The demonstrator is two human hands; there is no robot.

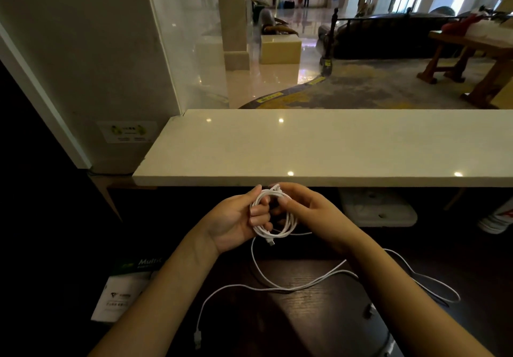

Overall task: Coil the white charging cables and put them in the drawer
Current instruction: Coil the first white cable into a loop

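The person's left hand curls its fingers through a coil of white cable, and the right hand pinches the top of that same coil. Both are clamped on it just under the pale counter. Below the grip, loose white cable trails over the dark desk.

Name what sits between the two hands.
Head view: a partly coiled white cable, held by the left hand and the right hand.
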